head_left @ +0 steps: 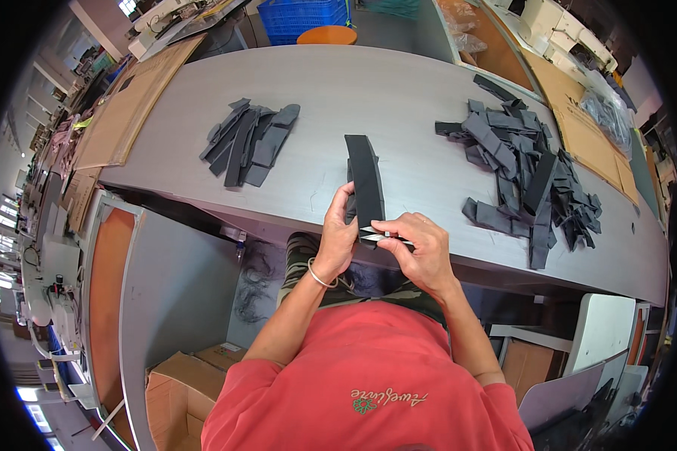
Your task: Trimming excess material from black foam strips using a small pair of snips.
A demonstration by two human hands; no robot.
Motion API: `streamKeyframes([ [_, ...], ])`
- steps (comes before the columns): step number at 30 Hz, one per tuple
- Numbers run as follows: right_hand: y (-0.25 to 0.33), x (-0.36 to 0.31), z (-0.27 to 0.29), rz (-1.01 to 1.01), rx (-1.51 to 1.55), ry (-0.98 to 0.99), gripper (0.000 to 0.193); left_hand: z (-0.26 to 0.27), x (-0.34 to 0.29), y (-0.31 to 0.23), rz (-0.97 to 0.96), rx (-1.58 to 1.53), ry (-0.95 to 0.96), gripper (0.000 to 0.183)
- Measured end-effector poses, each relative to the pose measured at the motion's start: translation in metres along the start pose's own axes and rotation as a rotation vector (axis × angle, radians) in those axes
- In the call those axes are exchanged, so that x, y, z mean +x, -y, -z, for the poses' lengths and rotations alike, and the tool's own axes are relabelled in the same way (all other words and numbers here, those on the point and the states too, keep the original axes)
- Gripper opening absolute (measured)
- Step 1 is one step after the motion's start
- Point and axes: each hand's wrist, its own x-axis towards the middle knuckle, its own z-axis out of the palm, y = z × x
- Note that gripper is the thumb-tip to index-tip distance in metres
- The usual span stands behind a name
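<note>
One dark fabric strip (365, 177), held in the left hand (337, 239), extends over the table (331, 83); the right hand (416, 244) grips metal snips (373, 236) at the strip's near end, where slipping blades could nick the cloth.

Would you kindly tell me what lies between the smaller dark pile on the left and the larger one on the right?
In the head view, a dark strip held in the left hand shows between them, with grey tabletop on either side.
</note>
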Motion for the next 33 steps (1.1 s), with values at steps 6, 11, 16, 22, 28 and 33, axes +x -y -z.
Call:
streamKeyframes([
  [6, -0.004, -0.003, -0.001, 0.045, -0.127, 0.009, 0.021, -0.003, -0.003, 0.0, -0.073, 0.135, -0.014, 0.044],
  [11, -0.006, -0.004, 0.004, 0.147, -0.23, -0.076, 0.022, 0.001, -0.001, -0.002, -0.044, 0.158, -0.071, 0.042],
  [16, 0.001, -0.005, 0.002, 0.241, -0.358, -0.081, 0.026, -0.004, -0.002, -0.005, -0.067, 0.236, -0.102, 0.041],
  [22, -0.007, -0.009, -0.001, 0.169, -0.307, -0.094, 0.024, -0.001, -0.004, -0.002, -0.183, 0.498, -0.082, 0.041],
  [28, -0.007, -0.007, -0.01, -0.018, -0.115, -0.113, 0.036, -0.01, -0.008, -0.008, -0.222, 0.513, -0.045, 0.059],
  [33, -0.022, -0.007, 0.0, -0.08, -0.02, -0.197, 0.027, -0.01, -0.012, -0.018, 0.103, 0.293, 0.122, 0.072],
])
